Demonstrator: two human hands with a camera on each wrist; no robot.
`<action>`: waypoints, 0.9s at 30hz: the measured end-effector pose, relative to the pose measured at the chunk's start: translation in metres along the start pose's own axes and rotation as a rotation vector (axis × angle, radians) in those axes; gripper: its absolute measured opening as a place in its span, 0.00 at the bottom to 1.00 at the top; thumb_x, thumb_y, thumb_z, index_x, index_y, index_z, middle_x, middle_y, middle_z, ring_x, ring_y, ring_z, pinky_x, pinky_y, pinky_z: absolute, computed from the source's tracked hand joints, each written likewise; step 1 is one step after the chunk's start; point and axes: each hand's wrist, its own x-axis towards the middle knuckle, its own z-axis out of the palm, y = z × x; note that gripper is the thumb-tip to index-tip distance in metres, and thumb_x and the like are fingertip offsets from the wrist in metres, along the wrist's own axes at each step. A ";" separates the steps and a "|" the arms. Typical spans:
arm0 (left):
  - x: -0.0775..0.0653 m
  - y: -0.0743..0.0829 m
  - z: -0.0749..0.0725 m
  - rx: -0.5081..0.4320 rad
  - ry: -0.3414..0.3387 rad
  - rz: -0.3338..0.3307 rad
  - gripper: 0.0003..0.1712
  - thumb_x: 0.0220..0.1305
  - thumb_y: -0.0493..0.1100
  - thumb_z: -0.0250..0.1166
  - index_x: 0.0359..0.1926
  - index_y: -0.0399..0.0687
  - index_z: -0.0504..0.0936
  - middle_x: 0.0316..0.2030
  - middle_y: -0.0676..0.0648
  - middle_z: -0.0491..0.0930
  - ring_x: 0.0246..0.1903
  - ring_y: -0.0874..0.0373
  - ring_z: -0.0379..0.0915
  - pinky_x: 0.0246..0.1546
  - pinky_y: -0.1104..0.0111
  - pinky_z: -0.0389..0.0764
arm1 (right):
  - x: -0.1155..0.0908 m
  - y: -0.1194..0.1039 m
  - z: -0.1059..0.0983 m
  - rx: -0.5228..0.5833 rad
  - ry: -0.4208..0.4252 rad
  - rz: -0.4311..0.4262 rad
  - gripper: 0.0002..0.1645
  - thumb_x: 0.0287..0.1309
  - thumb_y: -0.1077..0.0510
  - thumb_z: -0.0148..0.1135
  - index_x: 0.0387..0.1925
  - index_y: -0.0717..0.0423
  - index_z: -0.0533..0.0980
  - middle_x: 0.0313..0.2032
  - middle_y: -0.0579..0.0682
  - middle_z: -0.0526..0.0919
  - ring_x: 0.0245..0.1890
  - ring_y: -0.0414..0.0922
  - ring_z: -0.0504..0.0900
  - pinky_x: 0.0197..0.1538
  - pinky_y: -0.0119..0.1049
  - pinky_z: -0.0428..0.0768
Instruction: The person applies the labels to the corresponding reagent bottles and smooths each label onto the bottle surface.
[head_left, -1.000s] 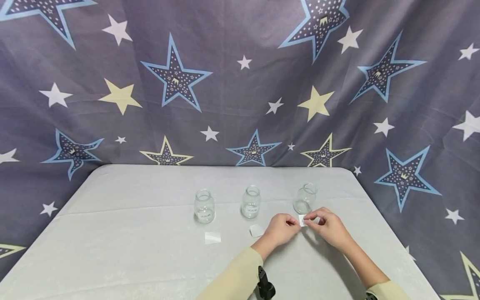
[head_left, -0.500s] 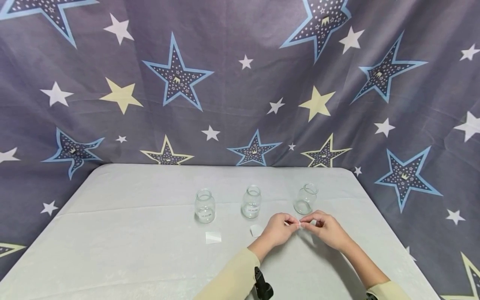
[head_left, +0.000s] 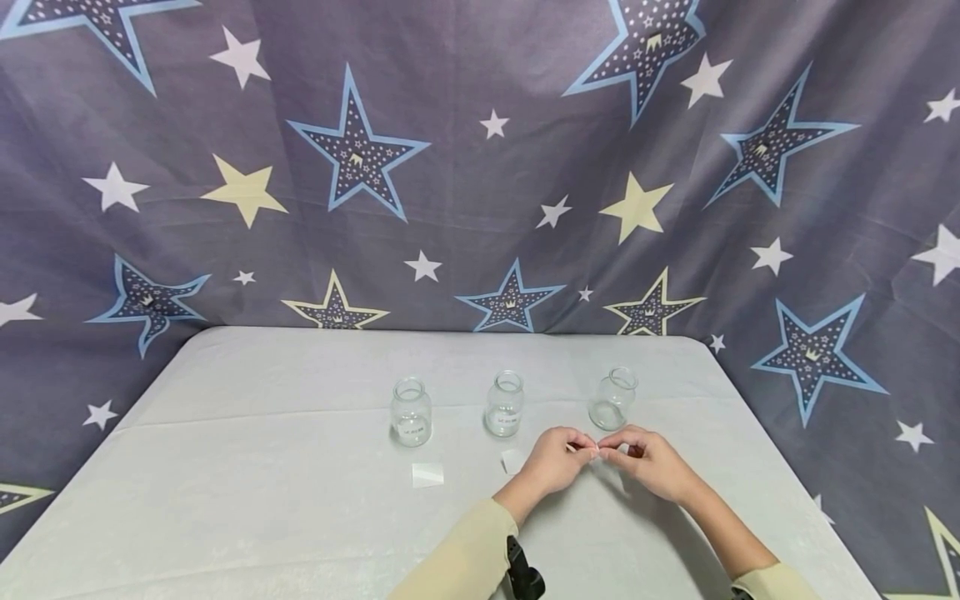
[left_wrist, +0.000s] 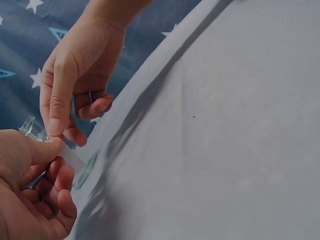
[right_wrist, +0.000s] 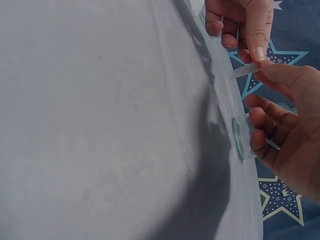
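Observation:
Just in front of the right-hand glass jar (head_left: 612, 402), both hands meet at their fingertips over a small white label (left_wrist: 73, 159). My left hand (head_left: 557, 460) pinches one edge of it between thumb and index finger. My right hand (head_left: 652, 463) pinches at the same corner, thumb and index finger against the left fingertips. In the right wrist view a narrow white strip of the label (right_wrist: 244, 71) sticks out beside the fingers; the head view shows almost none of it. Whether its backing is separating cannot be made out.
Two more glass jars, left (head_left: 411, 414) and middle (head_left: 504, 406), stand upright on the white-covered table (head_left: 247, 500), each with a printed label. A white paper piece (head_left: 427, 475) lies before the left jar, another piece (head_left: 512, 461) beside my left wrist. A star-patterned curtain (head_left: 450, 167) hangs behind.
A second ago the label showed flat between the hands. My right fingertips have since moved slightly left to meet the left ones, and the label is now mostly hidden. Jars have stayed put.

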 end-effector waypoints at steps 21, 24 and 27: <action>-0.002 -0.002 -0.001 0.013 0.049 0.041 0.05 0.59 0.42 0.64 0.31 0.46 0.84 0.31 0.53 0.76 0.26 0.72 0.66 0.28 0.78 0.70 | 0.003 -0.004 0.002 0.068 -0.019 0.069 0.08 0.56 0.57 0.63 0.36 0.56 0.82 0.30 0.48 0.80 0.17 0.32 0.70 0.20 0.30 0.72; -0.002 -0.003 -0.001 0.007 0.046 0.040 0.05 0.59 0.42 0.64 0.31 0.46 0.84 0.31 0.53 0.76 0.25 0.72 0.66 0.28 0.78 0.70 | 0.003 -0.005 0.003 0.069 -0.021 0.078 0.08 0.55 0.58 0.64 0.36 0.57 0.82 0.32 0.50 0.82 0.17 0.31 0.70 0.21 0.29 0.73; -0.002 -0.004 -0.001 -0.008 0.039 0.035 0.05 0.59 0.42 0.64 0.31 0.46 0.83 0.31 0.53 0.76 0.25 0.71 0.66 0.27 0.78 0.70 | 0.003 -0.012 0.002 0.058 -0.028 0.081 0.08 0.56 0.60 0.63 0.37 0.60 0.82 0.33 0.53 0.82 0.17 0.30 0.69 0.21 0.29 0.73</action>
